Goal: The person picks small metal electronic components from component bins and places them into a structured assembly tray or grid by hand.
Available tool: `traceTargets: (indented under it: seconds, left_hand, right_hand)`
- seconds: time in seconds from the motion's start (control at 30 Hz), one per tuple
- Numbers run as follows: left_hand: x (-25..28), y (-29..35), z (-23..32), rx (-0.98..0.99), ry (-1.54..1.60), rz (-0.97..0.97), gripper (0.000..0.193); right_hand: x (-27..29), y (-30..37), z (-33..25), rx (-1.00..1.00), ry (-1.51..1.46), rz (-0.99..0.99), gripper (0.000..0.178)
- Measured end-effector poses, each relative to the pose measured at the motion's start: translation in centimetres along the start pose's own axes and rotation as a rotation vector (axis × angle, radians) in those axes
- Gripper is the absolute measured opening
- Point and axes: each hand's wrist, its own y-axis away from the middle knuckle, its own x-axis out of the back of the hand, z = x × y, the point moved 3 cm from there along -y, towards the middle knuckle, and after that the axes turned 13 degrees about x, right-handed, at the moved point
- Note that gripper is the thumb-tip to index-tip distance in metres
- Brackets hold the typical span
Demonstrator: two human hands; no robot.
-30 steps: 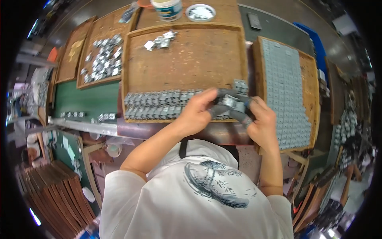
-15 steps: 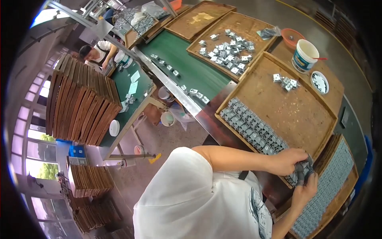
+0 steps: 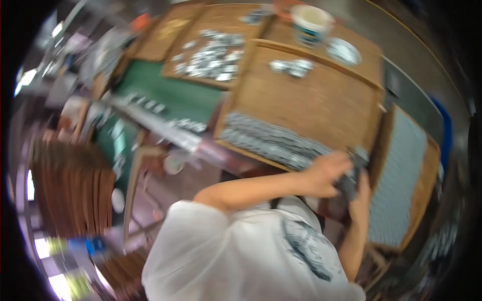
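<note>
My left hand [image 3: 325, 173] and my right hand [image 3: 360, 193] are close together over the near right corner of a shallow wooden tray [image 3: 346, 110]. Between them, both sets of fingers are closed around a dark grey metal piece [image 3: 347, 184], smeared by motion, so its exact shape and count cannot be told. Grey metal parts [image 3: 271, 140] stand in tight rows along the tray's near side, beside my left hand. Farther back in the same tray lies a small heap of silvery parts [image 3: 292, 67].
On the right is another tray [image 3: 419, 200] with grey parts [image 3: 394, 175] in dense rows. A tray of loose parts [image 3: 213, 55], a white bucket [image 3: 310, 25] and a round white lid [image 3: 344, 51] stand farther back. Stacked wooden trays [image 3: 73, 188] and a person [image 3: 75, 118] are left.
The view has swung, shifting the trays and bench leftward and upward in the picture with blur. My hands remain together around the grey piece near the tray's corner.
</note>
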Motion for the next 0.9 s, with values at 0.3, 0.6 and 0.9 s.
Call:
traceTargets:
  seconds: [0.3,0.6,0.9]
  left_hand:
    - [-2.6,-0.7,2.5,-0.183,-0.099,-0.304,0.045]
    - [-1.7,-8.6,-5.5,0.389,-0.242,-0.219,0.051]
    - [-5.4,-9.1,-9.2,0.810,0.033,-0.549,0.053]
  right_hand:
    - [3.1,3.1,-0.1,-0.039,-0.082,-0.016,0.038]
    - [26.5,9.7,10.4,-0.284,0.593,0.881,0.029]
    - [31.8,11.1,15.2,-0.701,1.076,0.338,0.041]
